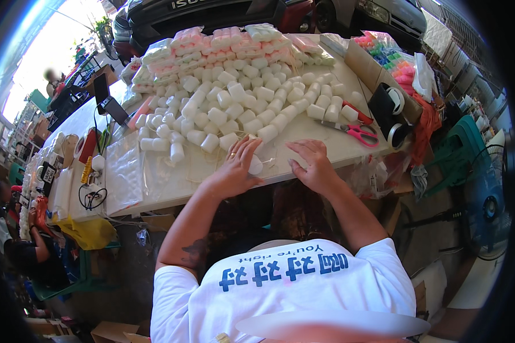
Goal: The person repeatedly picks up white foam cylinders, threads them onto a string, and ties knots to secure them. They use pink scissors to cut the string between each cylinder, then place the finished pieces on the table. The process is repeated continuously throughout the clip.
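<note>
My left hand (238,167) lies at the near edge of a heap of white, marshmallow-like cylinders (234,111). Its fingers are stretched forward over the nearest pieces, the thumb apart from them. One loose white cylinder (255,166) shows in the gap between that thumb and the fingers, not visibly gripped. To the right, my right hand (313,166) hovers near the table edge, fingers pointing left and thumb spread away, with nothing visible in it. Thin pale strings (274,159) trail on the table between both hands.
Bagged pink and white pieces (223,40) are stacked behind the heap. Pink-handled scissors (360,134) and a black-and-white roll-shaped object (390,111) are at right. A clear plastic bag (123,177) lies left, near a black cable (92,198). A blue fan (489,206) stands at far right.
</note>
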Motion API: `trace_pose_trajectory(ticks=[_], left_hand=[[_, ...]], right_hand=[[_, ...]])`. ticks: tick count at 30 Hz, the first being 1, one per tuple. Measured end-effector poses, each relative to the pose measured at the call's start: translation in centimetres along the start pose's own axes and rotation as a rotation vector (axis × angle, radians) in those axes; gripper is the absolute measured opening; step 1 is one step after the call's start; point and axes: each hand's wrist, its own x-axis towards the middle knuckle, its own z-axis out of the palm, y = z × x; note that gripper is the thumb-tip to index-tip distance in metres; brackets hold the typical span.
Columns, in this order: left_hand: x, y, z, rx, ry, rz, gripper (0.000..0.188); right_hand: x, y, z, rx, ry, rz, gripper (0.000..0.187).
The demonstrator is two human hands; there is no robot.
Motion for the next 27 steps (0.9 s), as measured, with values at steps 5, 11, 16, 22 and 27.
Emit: trace_pose_trajectory(ticks=[5, 11, 16, 22, 27], left_hand=[[1.5, 0.0, -1.9, 0.168, -0.162, 0.029, 0.059], [2.8, 3.0, -2.1, -0.206, 0.179, -0.073, 0.043], [3.4, 3.3, -1.0, -0.534, 0.247, -0.090, 0.039], [3.8, 3.1, 1.6, -0.912, 0.324, -0.051, 0.037], [3.8, 2.9, 0.4, -0.902, 0.377, -0.195, 0.030]], right_hand=[[-1.4, -0.4, 1.4, -0.072, -0.023, 0.055, 0.047], [1.5, -1.6, 5.8, 0.108, 0.156, 0.015, 0.039], [3.4, -1.2, 6.5, 0.196, 0.237, -0.069, 0.027], [3.3, -1.1, 5.9, 0.080, 0.244, -0.136, 0.021], [2.7, 2.9, -0.3, -0.216, 0.116, -0.109, 0.021]])
